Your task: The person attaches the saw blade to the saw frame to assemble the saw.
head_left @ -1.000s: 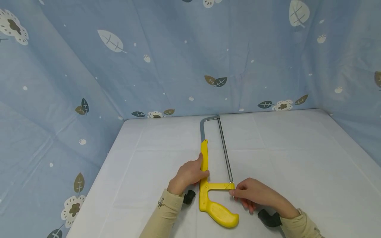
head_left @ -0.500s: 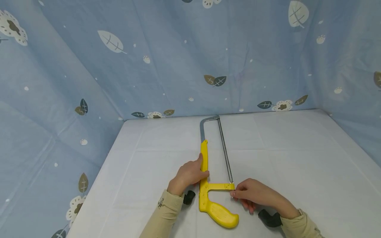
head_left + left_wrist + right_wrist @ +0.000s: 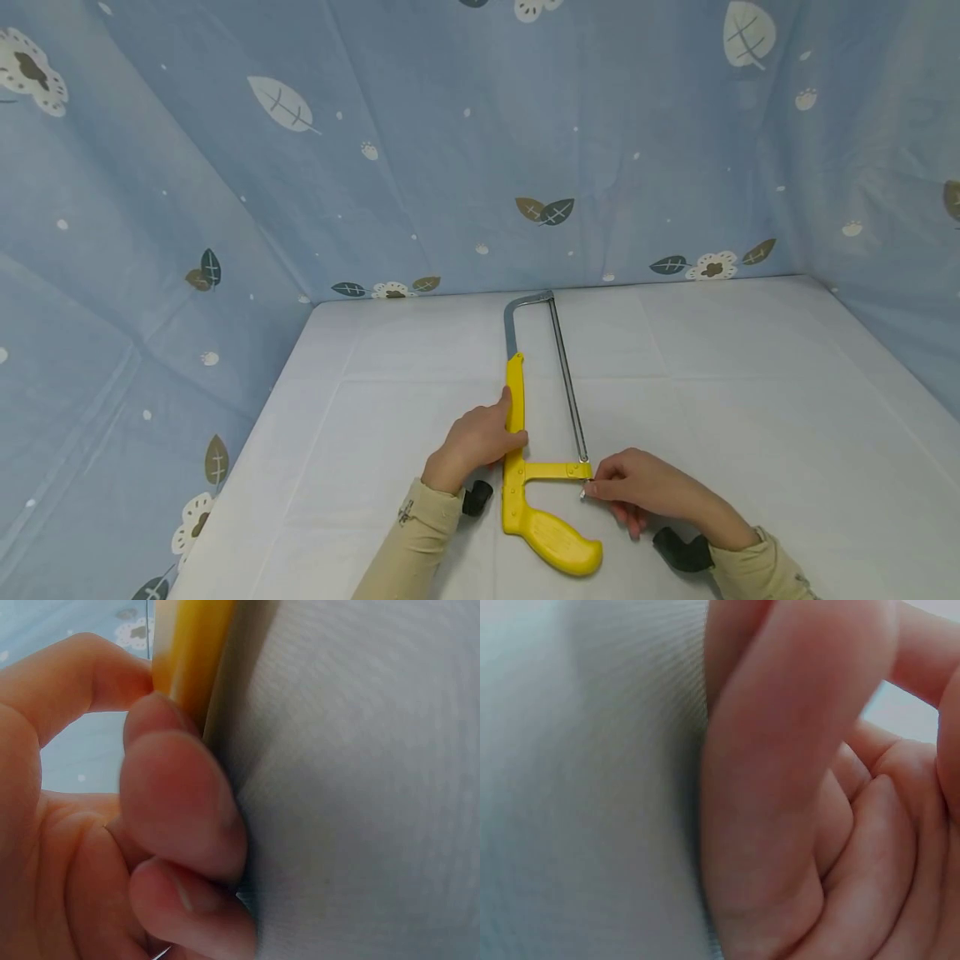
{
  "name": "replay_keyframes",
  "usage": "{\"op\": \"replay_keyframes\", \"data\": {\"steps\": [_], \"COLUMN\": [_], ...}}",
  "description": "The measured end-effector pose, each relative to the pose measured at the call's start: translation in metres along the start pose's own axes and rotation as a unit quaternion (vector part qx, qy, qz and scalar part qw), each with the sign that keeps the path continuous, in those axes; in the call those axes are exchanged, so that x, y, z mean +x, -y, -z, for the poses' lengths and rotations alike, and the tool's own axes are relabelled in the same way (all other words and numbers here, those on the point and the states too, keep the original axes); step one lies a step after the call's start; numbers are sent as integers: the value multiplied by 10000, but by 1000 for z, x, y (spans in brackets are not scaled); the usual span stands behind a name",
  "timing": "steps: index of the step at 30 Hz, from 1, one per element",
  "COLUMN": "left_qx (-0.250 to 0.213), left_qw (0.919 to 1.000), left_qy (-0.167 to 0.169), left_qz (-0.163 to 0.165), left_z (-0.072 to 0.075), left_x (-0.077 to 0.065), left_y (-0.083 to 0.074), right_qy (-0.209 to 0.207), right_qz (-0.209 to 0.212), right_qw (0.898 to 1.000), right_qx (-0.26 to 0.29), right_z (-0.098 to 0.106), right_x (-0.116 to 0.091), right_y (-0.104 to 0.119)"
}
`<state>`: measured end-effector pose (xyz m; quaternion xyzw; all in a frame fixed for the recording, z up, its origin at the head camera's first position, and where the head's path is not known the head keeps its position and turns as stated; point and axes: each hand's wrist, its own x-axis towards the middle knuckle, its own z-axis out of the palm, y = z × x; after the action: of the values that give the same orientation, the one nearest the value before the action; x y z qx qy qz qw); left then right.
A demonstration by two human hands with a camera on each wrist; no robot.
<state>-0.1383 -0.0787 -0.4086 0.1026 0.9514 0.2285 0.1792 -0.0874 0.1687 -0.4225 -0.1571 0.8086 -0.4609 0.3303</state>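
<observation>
Hacksaw (image 3: 513, 492), lying flat on the white cloth (image 3: 750, 408), with the left hand (image 3: 472, 437) gripping the yellow frame (image 3: 517, 383) and the right hand (image 3: 648, 483) pinching a small metal fitting (image 3: 583, 493) beyond the end of the crossbar (image 3: 546, 471). Probably fairly light for such length, and stiff through the frame, but likely springier along the thin blade (image 3: 567, 379). Best steadied by the frame, best lifted by the bulging yellow handle (image 3: 561, 542), perhaps slightly slippery. At the fitting, only a narrow purchase; better to stay clear of the blade.
</observation>
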Motion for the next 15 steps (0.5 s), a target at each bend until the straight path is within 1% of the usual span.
{"op": "replay_keyframes", "data": {"steps": [7,15], "left_qx": [-26,-37], "left_qw": [10000,10000], "left_qy": [0,30], "left_qz": [7,85], "left_z": [0,-2], "left_x": [1,0], "left_y": [0,0], "right_qy": [-107,30], "right_qz": [-72,-30], "right_qw": [9998,9998], "right_qx": [176,204], "right_z": [1,1], "right_x": [0,1], "right_y": [-1,-4]}}
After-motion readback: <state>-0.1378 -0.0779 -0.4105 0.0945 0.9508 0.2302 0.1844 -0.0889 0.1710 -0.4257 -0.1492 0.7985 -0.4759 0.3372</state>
